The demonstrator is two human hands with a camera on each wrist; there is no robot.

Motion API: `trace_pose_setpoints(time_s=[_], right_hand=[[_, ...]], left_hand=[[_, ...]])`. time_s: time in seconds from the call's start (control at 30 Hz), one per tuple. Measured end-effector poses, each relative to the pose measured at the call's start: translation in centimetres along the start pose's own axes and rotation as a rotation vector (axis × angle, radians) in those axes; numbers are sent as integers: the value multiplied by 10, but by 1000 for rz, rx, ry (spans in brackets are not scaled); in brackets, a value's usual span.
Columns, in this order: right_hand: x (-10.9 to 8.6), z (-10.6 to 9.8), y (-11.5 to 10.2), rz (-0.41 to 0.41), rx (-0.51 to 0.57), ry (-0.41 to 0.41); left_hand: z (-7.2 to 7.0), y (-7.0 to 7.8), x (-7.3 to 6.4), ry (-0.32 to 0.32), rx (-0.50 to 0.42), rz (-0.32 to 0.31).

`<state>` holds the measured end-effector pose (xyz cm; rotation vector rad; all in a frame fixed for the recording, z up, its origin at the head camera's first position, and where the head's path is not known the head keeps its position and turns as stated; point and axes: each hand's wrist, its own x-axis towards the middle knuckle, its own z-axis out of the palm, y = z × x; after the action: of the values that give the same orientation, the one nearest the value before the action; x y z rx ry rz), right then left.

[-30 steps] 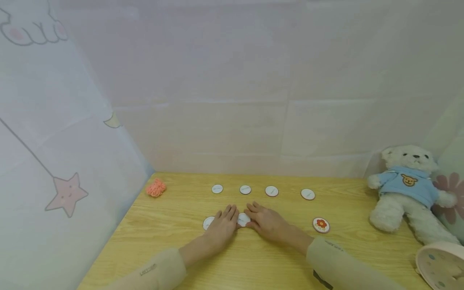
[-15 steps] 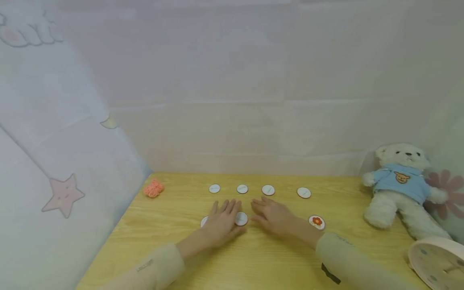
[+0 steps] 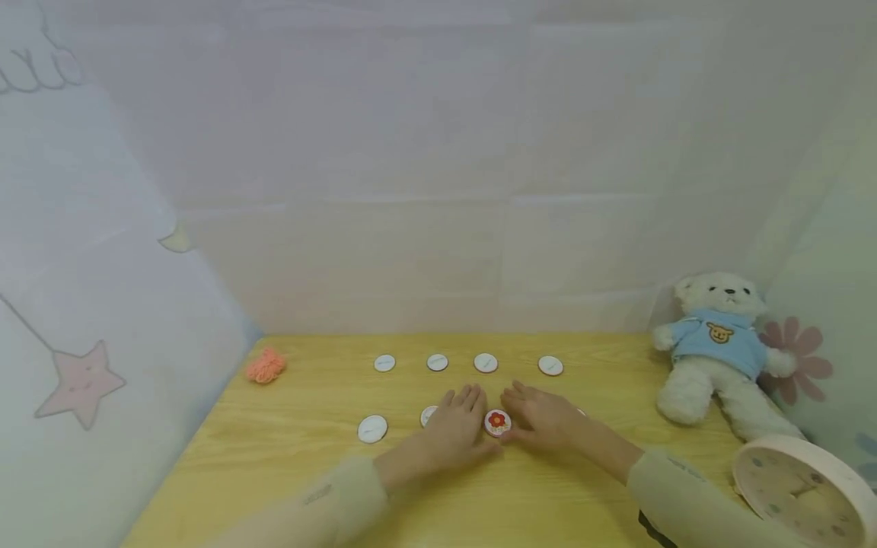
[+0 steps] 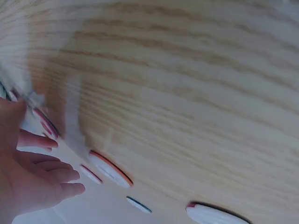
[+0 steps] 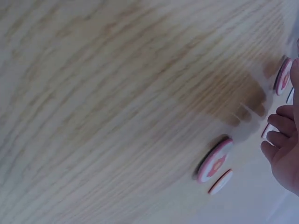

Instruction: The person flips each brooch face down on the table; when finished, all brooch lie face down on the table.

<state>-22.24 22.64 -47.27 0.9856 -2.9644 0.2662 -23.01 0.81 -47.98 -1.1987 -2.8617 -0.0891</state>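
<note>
Both hands have shifted rightward along the near row, and a round white disc with a red flower (image 3: pixel 498 423) now lies flat on the yellow wood-grain tabletop (image 3: pixel 308 411) between the left hand (image 3: pixel 457 428) and the right hand (image 3: pixel 548 420). The left fingers are extended, gripping nothing; the right fingers bend slightly, thumb beside the disc's rim, contact unclear. Leftward lie two plain white discs (image 3: pixel 373 428), one partly covered. Bare wood separates them from four small white discs (image 3: pixel 486 363) near the back edge. Coral yarn (image 3: pixel 266 366) sits toward the far left corner; a white plush bear in a blue top (image 3: pixel 719 344) and a cream round clock (image 3: pixel 788 510) limit room rightward.
</note>
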Motion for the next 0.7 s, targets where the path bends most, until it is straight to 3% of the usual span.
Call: trace_pose_setpoints(time_s=[0.37, 0.53, 0.7], right_hand=[[-3, 8, 5, -3, 45, 63], [-5, 8, 5, -40, 53, 92], [-3, 10, 7, -70, 56, 93]], left_hand=[[5, 11, 9, 17, 45, 6], [6, 13, 9, 50, 18, -6], [6, 12, 7, 32, -40, -34]])
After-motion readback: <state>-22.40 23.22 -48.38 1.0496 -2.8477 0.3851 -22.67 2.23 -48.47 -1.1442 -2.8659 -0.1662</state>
